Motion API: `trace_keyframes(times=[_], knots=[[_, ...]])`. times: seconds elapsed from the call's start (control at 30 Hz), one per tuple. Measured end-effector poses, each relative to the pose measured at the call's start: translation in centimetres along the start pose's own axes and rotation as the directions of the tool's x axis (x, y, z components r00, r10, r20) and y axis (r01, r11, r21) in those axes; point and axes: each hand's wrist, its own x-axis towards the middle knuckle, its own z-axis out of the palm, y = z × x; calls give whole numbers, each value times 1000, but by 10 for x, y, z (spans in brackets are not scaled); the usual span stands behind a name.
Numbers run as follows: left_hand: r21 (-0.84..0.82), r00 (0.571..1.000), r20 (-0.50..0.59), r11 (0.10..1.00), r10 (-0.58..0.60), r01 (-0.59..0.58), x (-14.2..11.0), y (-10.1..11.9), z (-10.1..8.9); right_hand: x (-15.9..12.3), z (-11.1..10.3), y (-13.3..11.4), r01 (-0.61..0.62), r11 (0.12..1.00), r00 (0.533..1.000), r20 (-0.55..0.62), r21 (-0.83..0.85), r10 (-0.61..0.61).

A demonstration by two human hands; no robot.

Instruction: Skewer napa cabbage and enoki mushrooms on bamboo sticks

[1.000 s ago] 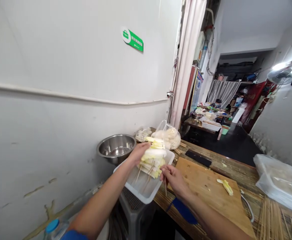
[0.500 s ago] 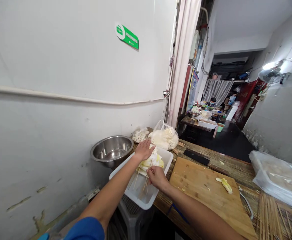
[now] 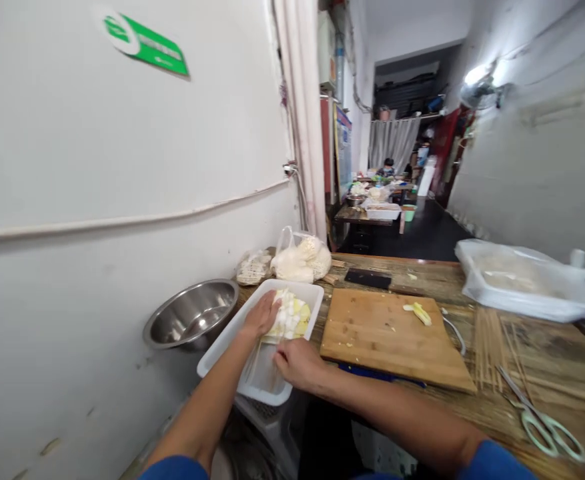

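Resting flat with its fingers stretched out, the left hand (image 3: 261, 317) presses lightly on the pale, leafy pieces (image 3: 291, 313), which lie in the far part of the white tray (image 3: 267, 398). The right hand (image 3: 299, 363) is curled into a loose fist at their near edge, beside the thin skewers (image 3: 253, 363) that point toward the person; whether its fingers grip any of them cannot be told. The pieces look light, crisp at the white ribs and softer at the yellow edges, probably damp and a little slippery, and likely to split or tear if pinched hard. The bare lengths of the skewers should give the firmest hold, with a flat palm steadying the layer from above. A similar yellow-white piece (image 3: 419, 312) lies loose on the cutting board (image 3: 367, 340), on the wooden counter (image 3: 567, 347). As for writing, the green sign (image 3: 157, 50) on the wall carries white characters and an emblem, too blurred to read, and the blue poster (image 3: 343, 143) farther back is equally illegible.
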Motion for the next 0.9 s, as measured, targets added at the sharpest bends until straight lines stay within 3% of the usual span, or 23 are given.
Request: trace_keyframes(times=[0.13,0.23,0.33,0.37,0.4,0.43,0.47,0.53,0.57,0.6,0.63,0.73,0.77,0.83,0.87,0.9], knots=[[147,995,93,989,21,-35,1,13,-10,-62,-22,11,53,998,998,17,47,-53],[211,989,139,974,53,-81,9,20,-24,-123,-30,42,53,988,998,27,147,-58],[280,987,140,953,78,-115,17,29,-40,-194,-23,86,-145,949,987,106,281,119],[310,986,144,942,89,-130,19,35,-45,-218,-18,102,-244,938,966,144,245,214],[368,982,146,915,118,-165,19,43,-49,-243,-11,118,-375,919,925,119,120,362],[420,976,143,883,162,-208,18,53,-52,-268,-3,134,-525,851,851,30,-11,525],[468,968,118,847,222,-251,15,66,-55,-292,7,149,-616,785,787,-43,-59,615],[536,942,36,789,334,-300,-2,94,-54,-338,31,178,-735,669,677,-165,-110,717],[558,931,16,769,366,-312,-16,108,-51,-358,44,191,-788,596,613,-287,-155,736],[555,924,15,765,383,-327,-34,120,-44,-377,58,203,-828,528,558,-369,-190,743],[524,925,38,781,377,-340,-54,130,-34,-392,71,212,-836,508,545,-412,-205,730],[283,943,223,909,249,-307,-127,144,13,-421,93,221,-832,513,550,-442,-214,708],[191,916,363,949,169,-251,-151,144,32,-425,92,217,-833,511,550,-421,-213,721],[11,807,587,996,64,-87,-193,141,71,-424,73,196,-817,541,576,-313,-198,755],[-74,782,621,997,49,-3,-210,138,88,-419,55,184,-796,579,606,-232,-176,761],[-132,784,620,989,31,65,-224,133,102,-409,32,171,-736,667,677,-107,-118,728]])
